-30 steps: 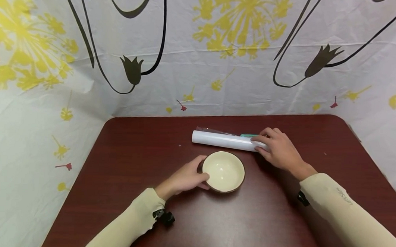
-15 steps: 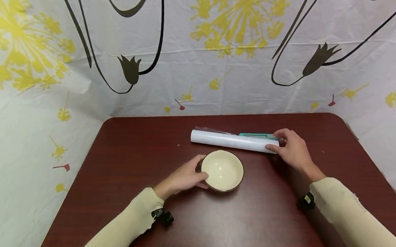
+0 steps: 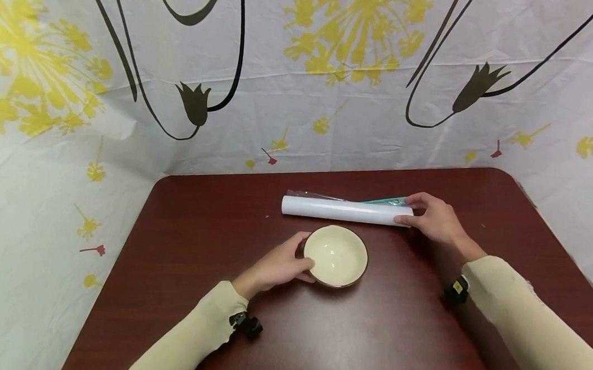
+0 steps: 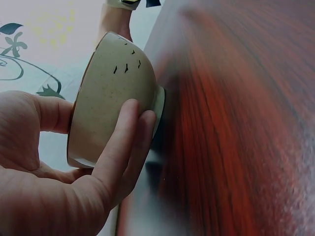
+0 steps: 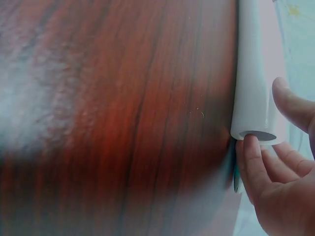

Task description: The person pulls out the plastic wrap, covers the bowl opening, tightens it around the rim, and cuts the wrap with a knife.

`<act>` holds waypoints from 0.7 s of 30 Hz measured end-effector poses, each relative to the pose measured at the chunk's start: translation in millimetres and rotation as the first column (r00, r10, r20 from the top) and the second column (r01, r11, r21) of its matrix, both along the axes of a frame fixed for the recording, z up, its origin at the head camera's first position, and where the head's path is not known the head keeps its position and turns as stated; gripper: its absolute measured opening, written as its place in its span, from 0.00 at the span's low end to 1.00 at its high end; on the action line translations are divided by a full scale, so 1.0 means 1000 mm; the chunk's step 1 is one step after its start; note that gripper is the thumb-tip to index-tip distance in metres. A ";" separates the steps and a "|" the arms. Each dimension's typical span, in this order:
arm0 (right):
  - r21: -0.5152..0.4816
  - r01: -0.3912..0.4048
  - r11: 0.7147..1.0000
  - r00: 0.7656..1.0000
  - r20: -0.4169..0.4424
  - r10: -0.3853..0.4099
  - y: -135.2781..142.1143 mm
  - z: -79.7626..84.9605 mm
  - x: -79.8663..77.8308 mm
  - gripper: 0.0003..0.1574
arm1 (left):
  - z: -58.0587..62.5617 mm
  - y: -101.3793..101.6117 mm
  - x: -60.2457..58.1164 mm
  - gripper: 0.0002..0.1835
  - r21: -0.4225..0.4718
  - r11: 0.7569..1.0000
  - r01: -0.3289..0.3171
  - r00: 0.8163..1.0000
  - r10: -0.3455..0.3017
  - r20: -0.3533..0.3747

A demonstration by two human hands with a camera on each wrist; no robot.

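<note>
My left hand (image 3: 277, 265) grips the left side of a cream bowl (image 3: 336, 256), thumb at the dark rim and fingers under the outer wall. The bowl is upright; the left wrist view shows small dark marks on its outside (image 4: 123, 59). Beyond it lies a glossy white roll (image 3: 340, 209), hollow at the end, perhaps plastic wrap. My right hand (image 3: 435, 217) holds the roll's right end, thumb on the near side and fingers round the end and behind. In the right wrist view a fingertip touches the opening of the roll (image 5: 256, 108).
Behind the roll lie a thin teal strip-like thing (image 3: 386, 201), partly hidden, and some clear film (image 3: 316, 195). The dark red table (image 3: 214, 220) ends at a patterned white cloth wall (image 3: 289, 123) at the back and sides.
My right hand has moved right along the roll to its end. The roll has shifted slightly left, and the teal thing behind it has tilted. My left hand stays on the bowl.
</note>
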State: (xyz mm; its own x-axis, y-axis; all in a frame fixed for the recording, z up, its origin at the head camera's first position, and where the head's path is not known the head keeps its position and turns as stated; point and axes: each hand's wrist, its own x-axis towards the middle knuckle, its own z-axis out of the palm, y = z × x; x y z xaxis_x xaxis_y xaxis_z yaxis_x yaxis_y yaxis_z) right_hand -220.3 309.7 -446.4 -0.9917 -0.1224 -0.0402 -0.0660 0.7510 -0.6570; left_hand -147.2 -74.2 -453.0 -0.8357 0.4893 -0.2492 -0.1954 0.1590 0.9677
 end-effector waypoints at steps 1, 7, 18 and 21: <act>0.000 -0.004 1.000 1.000 -0.002 0.004 -0.001 0.000 -0.001 0.40 | 0.000 0.001 0.000 0.37 0.001 1.000 0.001 1.000 -0.001 0.000; -0.002 -0.036 0.999 0.999 -0.013 0.036 -0.003 -0.002 -0.012 0.37 | 0.001 0.003 0.001 0.37 0.006 1.000 -0.004 1.000 0.004 0.009; -0.066 -0.103 0.992 0.995 -0.004 0.103 -0.010 -0.002 -0.027 0.32 | -0.002 0.004 0.003 0.38 0.048 0.999 -0.013 1.000 0.012 0.029; -0.065 -0.113 0.991 0.994 0.004 0.114 -0.012 -0.002 -0.028 0.33 | -0.003 0.003 0.003 0.38 0.048 0.999 -0.007 1.000 0.006 0.027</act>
State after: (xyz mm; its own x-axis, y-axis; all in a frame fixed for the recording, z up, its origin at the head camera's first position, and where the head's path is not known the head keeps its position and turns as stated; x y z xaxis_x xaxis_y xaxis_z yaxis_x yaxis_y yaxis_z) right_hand -248.7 297.6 -448.9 -0.9710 -0.2365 -0.0357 -0.1432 0.6946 -0.7050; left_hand -143.9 -70.8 -456.0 -0.8322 0.4958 -0.2481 -0.2224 0.1112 0.9686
